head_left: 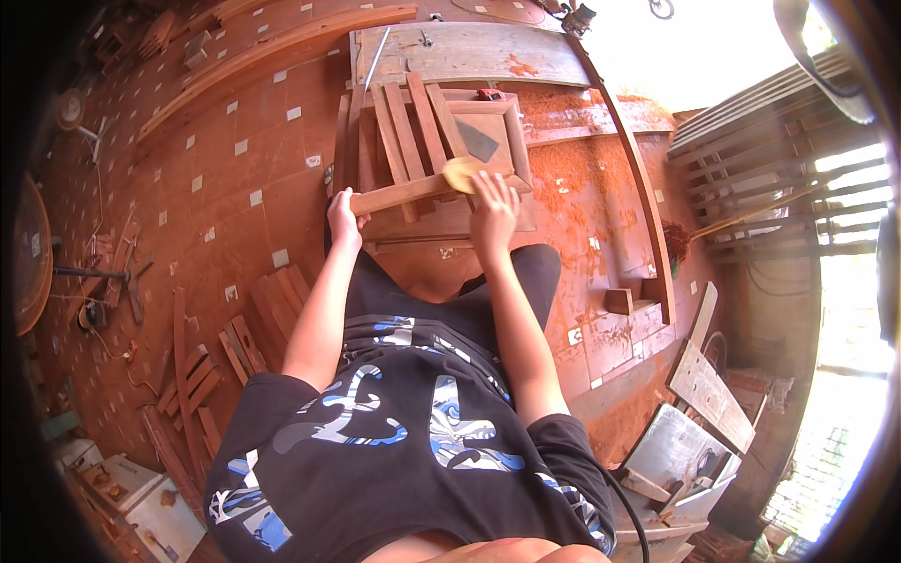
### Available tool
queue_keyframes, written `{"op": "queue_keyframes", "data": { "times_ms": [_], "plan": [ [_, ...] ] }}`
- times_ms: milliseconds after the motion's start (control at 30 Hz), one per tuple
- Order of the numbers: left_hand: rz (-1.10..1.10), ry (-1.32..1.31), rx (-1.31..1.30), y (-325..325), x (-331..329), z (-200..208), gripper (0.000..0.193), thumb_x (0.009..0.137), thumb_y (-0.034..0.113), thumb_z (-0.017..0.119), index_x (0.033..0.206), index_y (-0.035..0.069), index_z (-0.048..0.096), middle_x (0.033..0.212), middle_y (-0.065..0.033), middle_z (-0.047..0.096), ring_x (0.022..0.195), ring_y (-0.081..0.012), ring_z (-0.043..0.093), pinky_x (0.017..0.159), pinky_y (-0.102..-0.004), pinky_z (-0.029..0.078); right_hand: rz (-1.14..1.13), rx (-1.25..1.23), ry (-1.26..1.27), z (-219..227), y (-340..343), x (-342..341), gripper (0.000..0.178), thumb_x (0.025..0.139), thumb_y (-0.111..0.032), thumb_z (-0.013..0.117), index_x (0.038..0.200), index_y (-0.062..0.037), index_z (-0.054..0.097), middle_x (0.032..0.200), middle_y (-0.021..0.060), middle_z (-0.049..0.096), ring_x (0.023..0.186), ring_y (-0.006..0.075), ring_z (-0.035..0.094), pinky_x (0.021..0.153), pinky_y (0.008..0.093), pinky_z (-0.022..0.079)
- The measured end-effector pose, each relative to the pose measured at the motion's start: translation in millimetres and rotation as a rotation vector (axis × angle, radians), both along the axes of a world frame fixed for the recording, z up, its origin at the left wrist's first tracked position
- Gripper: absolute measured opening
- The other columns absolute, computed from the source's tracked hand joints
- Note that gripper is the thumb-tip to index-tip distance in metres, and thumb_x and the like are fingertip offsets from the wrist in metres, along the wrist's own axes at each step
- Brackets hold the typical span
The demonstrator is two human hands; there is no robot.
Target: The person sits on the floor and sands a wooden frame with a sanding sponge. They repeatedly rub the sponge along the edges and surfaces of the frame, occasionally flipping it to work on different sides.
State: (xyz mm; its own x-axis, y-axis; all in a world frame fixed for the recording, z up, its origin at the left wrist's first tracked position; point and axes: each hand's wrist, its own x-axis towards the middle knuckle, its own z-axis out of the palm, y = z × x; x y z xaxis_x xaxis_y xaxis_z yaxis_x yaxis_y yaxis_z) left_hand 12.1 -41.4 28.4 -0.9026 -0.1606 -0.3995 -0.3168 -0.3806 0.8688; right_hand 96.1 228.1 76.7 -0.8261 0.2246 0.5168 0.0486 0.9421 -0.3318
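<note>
My left hand (345, 221) is closed around the near left end of a reddish wooden slat (398, 194), which lies crosswise before me. Over the slat's right end my right hand (494, 208) grips a round yellowish disc that looks like a sanding disc (459, 174), its flat side against the wood. Just beyond, several similar wooden strips (398, 127) lie side by side on a framed wooden panel (515, 122). A dark grey flat sheet (477, 142) rests on that panel, to the right of the strips.
Behind the panel is a wide weathered board (469, 52) with a metal rod (377, 58). A small red and black tool (490, 95) sits at the panel's far edge. A long beam (633, 174) runs along the right, over sawdust. Timber offcuts (192, 385) lie on the tiled floor at left.
</note>
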Motion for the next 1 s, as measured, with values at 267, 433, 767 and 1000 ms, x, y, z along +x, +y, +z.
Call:
{"op": "queue_keyframes", "data": {
  "times_ms": [267,433,767,1000],
  "plan": [
    [-0.048,0.003,0.011,3,3,-5,0.042,0.107,0.047,0.051,0.093,0.008,0.061,0.072,-0.0057,0.062,0.049,-0.0156,0.056,0.044,-0.0266,0.039,0.024,0.037,0.032,-8,-29,0,0.047,0.086,0.000,0.059,0.133,-0.0017,0.066,0.134,0.0162,0.069,0.127,0.0381,0.060,0.109,0.0472,0.046],
    [-0.048,-0.017,0.050,1,2,-6,0.050,0.106,0.057,0.046,0.095,0.011,0.060,0.077,-0.0057,0.064,0.055,-0.0154,0.059,0.049,-0.0277,0.043,0.331,0.148,-0.047,-5,-101,2,0.053,0.082,-0.012,0.064,0.134,-0.0022,0.064,0.134,0.0140,0.065,0.121,0.0331,0.058,0.102,0.0454,0.049],
    [-0.108,-0.038,0.025,-5,-6,-12,0.050,0.105,0.056,0.049,0.097,0.009,0.064,0.077,-0.0061,0.065,0.054,-0.0159,0.060,0.047,-0.0268,0.043,-0.211,0.129,0.033,-4,23,2,0.047,0.080,-0.005,0.063,0.126,-0.0090,0.068,0.114,0.0082,0.068,0.107,0.0315,0.063,0.087,0.0455,0.049],
    [-0.157,0.010,0.005,-9,-12,-22,0.048,0.108,0.051,0.044,0.097,0.009,0.063,0.076,-0.0057,0.065,0.059,-0.0146,0.060,0.051,-0.0268,0.046,-0.343,-0.140,-0.110,-35,0,7,0.056,0.084,-0.001,0.060,0.140,-0.0015,0.059,0.105,0.0179,0.067,0.099,0.0373,0.064,0.085,0.0461,0.054]
  ]
}}
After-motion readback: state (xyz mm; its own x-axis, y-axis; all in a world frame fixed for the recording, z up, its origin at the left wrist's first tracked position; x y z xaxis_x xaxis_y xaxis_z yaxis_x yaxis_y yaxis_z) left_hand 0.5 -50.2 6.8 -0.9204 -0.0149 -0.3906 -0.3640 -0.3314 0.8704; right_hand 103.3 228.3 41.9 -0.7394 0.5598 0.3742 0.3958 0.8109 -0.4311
